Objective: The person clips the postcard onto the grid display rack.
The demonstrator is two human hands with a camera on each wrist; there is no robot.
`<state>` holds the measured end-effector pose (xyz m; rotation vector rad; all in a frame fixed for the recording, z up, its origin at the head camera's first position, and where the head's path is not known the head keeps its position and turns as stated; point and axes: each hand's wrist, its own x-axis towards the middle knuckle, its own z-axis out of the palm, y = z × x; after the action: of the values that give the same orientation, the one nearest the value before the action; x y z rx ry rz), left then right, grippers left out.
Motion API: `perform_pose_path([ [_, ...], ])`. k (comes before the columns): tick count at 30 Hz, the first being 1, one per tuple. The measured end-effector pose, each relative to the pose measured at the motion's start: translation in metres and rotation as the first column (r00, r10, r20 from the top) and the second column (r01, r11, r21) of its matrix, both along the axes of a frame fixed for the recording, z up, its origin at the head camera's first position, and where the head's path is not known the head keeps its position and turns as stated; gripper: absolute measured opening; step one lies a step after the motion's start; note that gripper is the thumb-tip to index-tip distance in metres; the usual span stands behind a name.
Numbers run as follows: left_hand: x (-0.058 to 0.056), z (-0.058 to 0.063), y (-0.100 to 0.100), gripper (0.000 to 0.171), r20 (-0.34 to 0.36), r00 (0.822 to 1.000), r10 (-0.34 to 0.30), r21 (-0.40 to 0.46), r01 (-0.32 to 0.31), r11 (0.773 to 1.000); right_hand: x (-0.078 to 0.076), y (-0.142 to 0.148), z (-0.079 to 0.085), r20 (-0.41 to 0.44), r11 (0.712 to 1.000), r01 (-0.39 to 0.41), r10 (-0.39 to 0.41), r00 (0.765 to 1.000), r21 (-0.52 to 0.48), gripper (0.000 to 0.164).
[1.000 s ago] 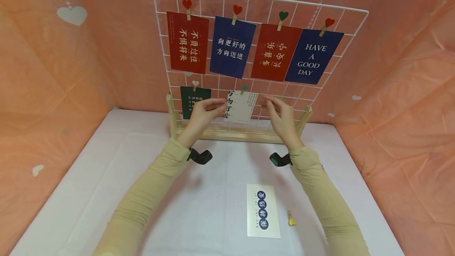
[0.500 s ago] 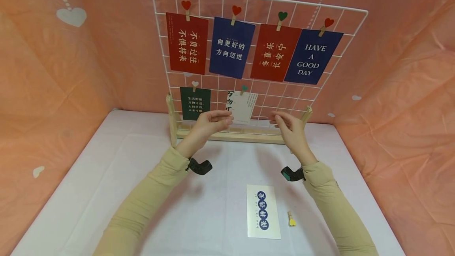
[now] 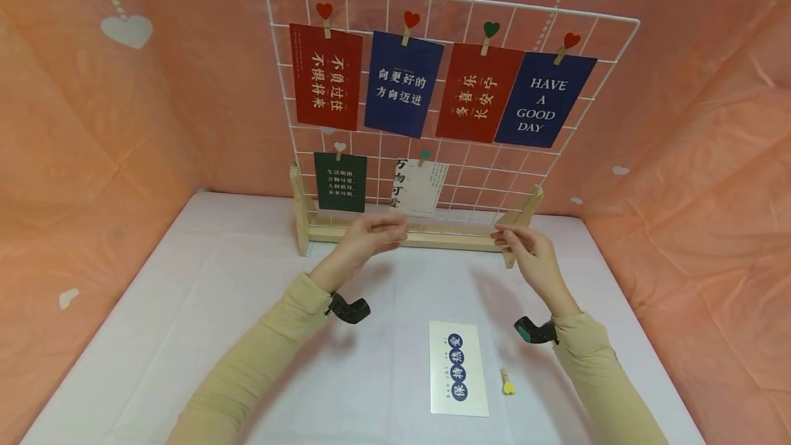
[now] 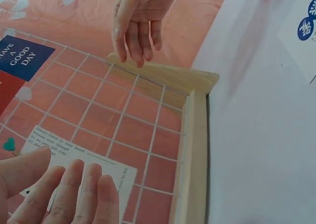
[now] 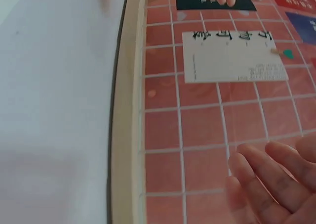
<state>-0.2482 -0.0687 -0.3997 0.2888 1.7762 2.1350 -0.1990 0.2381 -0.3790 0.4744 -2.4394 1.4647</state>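
Both hands hover in front of a white wire grid (image 3: 469,196), holding nothing. My left hand (image 3: 372,237) has relaxed fingers just below a white card (image 3: 420,187) that hangs by a teal heart clip (image 3: 424,154). Farther right, my right hand (image 3: 530,251) is loosely bent near the right wooden foot (image 3: 516,222) of the stand. On the table lie a white card with blue round characters (image 3: 459,369) and a yellow heart clothespin (image 3: 507,383) beside it. The left wrist view shows the left hand's fingers (image 4: 74,197) apart from the grid.
Red and blue cards (image 3: 404,84) hang in the grid's upper row on heart clips. A dark green card (image 3: 340,182) hangs lower left. The wooden base bar (image 3: 432,239) runs along the bottom. Pink cloth with hearts (image 3: 204,74) surrounds the white table (image 3: 216,280).
Both hands have come down and back from the grid, and the right hand has also moved to the right. The hanging cards, the table card and the clothespin stay where they were.
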Motion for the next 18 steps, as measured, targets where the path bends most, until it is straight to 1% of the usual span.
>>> perform_pose_path([
  [2,0.002,-0.003,0.002,0.039,0.017,1.0,-0.003,0.001,0.003,1.0,0.002,0.008,-0.007,0.009,1.0,0.001,-0.001,1.0,0.003,0.026],
  [5,0.004,-0.008,0.004,0.037,0.031,0.999,-0.015,0.007,0.015,1.0,0.002,0.022,-0.022,0.023,1.0,-0.014,0.014,1.0,0.0,0.025],
  [9,0.009,-0.016,0.006,0.036,0.034,0.999,-0.035,-0.004,0.035,0.999,0.004,0.039,-0.04,0.057,0.999,-0.032,0.03,0.998,0.031,0.025],
  [14,0.013,-0.027,0.011,0.037,0.052,0.996,-0.068,-0.024,0.069,0.997,0.017,0.051,-0.052,0.137,0.997,-0.054,0.046,0.989,0.049,0.027],
  [18,0.015,-0.036,0.015,0.036,0.036,0.995,-0.092,-0.031,0.094,0.995,0.027,0.058,-0.06,0.18,0.996,-0.075,0.065,0.982,0.049,0.026],
])
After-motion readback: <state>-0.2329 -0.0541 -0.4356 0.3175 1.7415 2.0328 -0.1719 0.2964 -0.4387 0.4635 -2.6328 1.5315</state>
